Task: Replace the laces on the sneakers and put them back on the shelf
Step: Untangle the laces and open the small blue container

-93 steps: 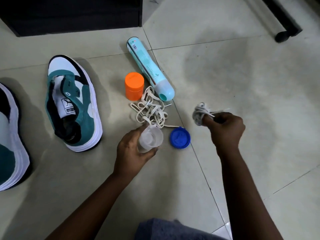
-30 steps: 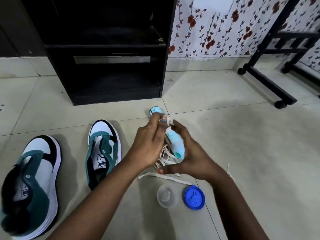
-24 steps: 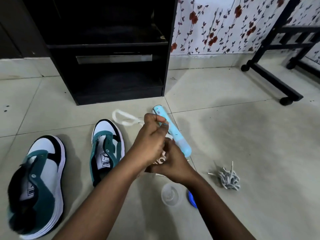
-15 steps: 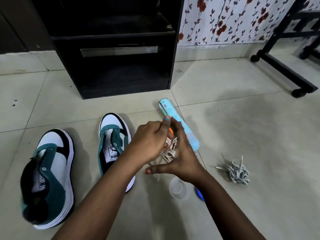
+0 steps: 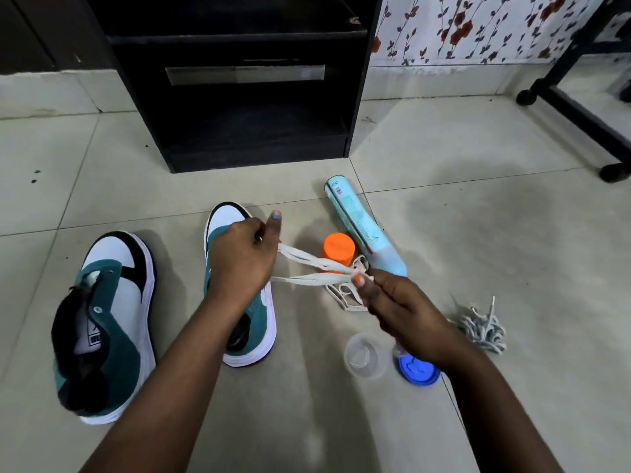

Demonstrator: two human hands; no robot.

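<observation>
Both hands hold the cream lace (image 5: 309,268) stretched between them above the floor: the left hand (image 5: 244,264) has its grip curled round one end of the strands, forefinger pointing up, and the right hand (image 5: 397,303) pinches the other end between thumb and fingertips. Two strands run nearly level from one grip to the other, and the remainder of the lace hangs in loose loops below the right thumb, down to the tiles.

From there, largest first. A black shelf unit (image 5: 239,80) stands against the wall at the top, its lower compartment open toward the camera. To its right is floral wallpaper (image 5: 478,29), and a black frame on wheels (image 5: 580,107) crosses the upper right corner. The floor (image 5: 495,227) is pale tile with dark grout lines.

Two teal, white and black sneakers lie side by side on the left, toes pointing toward the shelf, both without laces. The left sneaker (image 5: 102,322) is fully visible; the right sneaker (image 5: 254,329) is partly covered by the left hand and forearm.

A pale blue spray can (image 5: 362,227) lies on its side beyond the lace, with an orange cap (image 5: 338,249) standing just beside it. A bundle of grey laces (image 5: 483,331) sits on the tiles right of the right hand. Near the right wrist are a small clear cup (image 5: 363,355) and, just beside it, a blue lid (image 5: 418,368) partly hidden by the forearm.
</observation>
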